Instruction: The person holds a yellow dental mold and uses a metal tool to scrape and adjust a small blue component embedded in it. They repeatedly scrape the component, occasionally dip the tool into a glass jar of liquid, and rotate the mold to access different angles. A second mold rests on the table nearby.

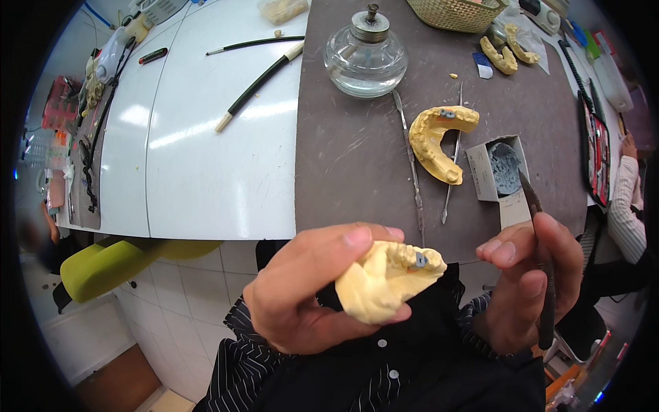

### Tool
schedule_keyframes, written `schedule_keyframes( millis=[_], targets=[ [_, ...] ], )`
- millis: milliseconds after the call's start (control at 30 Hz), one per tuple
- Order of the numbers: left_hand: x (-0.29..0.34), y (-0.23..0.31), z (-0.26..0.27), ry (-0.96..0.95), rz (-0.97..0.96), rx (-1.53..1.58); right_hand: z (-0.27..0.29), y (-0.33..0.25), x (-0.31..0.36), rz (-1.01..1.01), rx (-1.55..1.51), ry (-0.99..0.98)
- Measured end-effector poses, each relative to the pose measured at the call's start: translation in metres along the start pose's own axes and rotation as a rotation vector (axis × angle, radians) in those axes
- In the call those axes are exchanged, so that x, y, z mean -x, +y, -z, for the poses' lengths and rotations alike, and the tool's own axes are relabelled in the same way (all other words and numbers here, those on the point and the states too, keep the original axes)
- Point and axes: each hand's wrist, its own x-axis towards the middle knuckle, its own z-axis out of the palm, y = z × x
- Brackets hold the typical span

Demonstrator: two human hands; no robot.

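Note:
My left hand is closed around a yellow plaster dental model, held up over my lap with its teeth showing. A small grey-blue wax piece sits on one of its teeth. My right hand grips a dark, slim wax knife, its blade pointing up and away from me. The blade tip is near a small open cardboard box containing grey-blue wax. Beyond my hands, a second yellow dental model, horseshoe-shaped, lies on the brown mat and also bears grey-blue wax.
A glass spirit burner stands at the mat's far left. Two thin metal instruments lie beside and under the second model. More plaster models and a woven basket are at the back. Brushes rest on the white table.

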Motion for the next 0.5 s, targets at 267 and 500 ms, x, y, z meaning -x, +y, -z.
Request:
schedule_keyframes(
  millis=[267, 500],
  targets=[
    [0.009, 0.001, -0.003, 0.207, 0.363, 0.418, -0.018, 0.000, 0.002, -0.148, -0.100, 0.099],
    [-0.002, 0.010, -0.012, 0.334, 0.635, 0.382, -0.010, 0.004, 0.003, -0.106, -0.127, -0.146]
  ],
)
